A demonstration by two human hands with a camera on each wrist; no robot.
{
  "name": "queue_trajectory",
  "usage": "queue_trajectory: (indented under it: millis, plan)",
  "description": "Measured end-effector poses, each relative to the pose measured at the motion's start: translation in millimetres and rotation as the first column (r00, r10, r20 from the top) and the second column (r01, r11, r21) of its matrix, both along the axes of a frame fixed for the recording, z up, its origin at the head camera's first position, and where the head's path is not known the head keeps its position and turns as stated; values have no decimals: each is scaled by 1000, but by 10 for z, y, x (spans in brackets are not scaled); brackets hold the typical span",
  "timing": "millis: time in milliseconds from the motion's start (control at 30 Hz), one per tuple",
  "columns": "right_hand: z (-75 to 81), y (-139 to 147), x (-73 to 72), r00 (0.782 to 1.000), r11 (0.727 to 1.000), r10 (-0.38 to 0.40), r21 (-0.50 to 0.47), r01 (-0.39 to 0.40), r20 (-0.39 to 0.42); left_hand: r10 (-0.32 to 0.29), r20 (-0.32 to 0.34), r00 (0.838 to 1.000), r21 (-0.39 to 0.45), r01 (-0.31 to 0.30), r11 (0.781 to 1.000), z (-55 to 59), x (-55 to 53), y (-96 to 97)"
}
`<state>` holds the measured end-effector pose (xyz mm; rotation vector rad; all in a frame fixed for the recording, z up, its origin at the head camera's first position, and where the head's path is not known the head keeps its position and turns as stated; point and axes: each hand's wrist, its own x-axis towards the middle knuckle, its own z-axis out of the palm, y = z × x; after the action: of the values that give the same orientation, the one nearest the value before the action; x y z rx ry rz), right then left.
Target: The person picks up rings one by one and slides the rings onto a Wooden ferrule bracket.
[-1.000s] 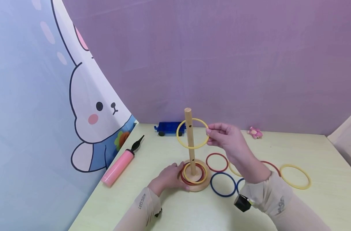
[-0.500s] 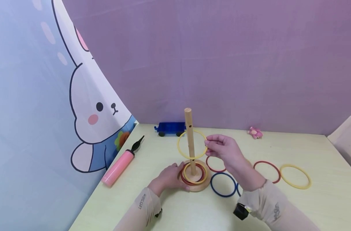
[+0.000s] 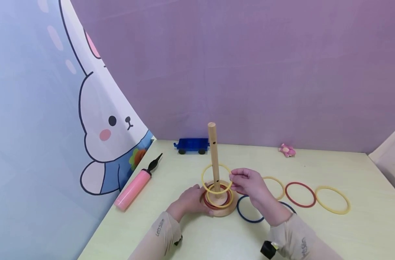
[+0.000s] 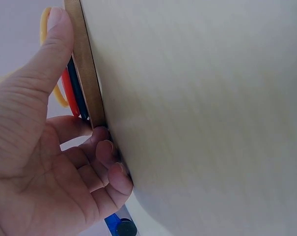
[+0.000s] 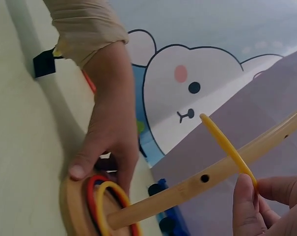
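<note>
Upright on the table, a wooden peg stand (image 3: 213,148) rises from a round base (image 3: 228,212). My left hand (image 3: 191,200) grips the base's left edge, thumb on top and fingers curled at the rim. Between the thumb and fingers of my right hand (image 3: 250,185) is a yellow ring (image 5: 224,141), which encircles the lower part of the peg above the base. On the base lie a red ring (image 5: 91,189), another yellow ring (image 5: 100,206) and a dark blue ring (image 4: 78,91), all around the peg.
Right of the stand lie several loose rings, including a blue ring (image 3: 238,208), a red ring (image 3: 300,206) and a yellow ring (image 3: 348,205). Behind are a blue toy wagon (image 3: 193,144) and a small pink toy (image 3: 287,150). A pink hand pump (image 3: 133,189) lies left.
My right hand has lowered the yellow ring down the peg, from near its top to just above the base. The left hand keeps its grip on the base.
</note>
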<state>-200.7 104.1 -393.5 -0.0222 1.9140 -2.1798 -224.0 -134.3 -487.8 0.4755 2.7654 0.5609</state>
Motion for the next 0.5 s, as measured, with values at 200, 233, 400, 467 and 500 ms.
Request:
queue_trajectory:
  millis: [200,233,400,467,500]
  plan:
    - [-178,-12,10,1000,999,-9,35,9,16,12,7,1000,10,-12,1000,16,22,4]
    - [-210,-13,5,1000,999,-11,44,10,15,14,9,1000,12,-14,1000,19,22,4]
    - [-372,-27,-23,999,998,-26,60,25,21,7,-7,1000,22,-7,1000,35,21,7]
    - [-430,-34,-26,999,998,-34,62,32,30,5,-14,1000,20,-5,1000,36,23,10]
    - [-455,-39,-24,999,997,-38,63,36,35,8,-12,1000,21,-8,1000,35,27,12]
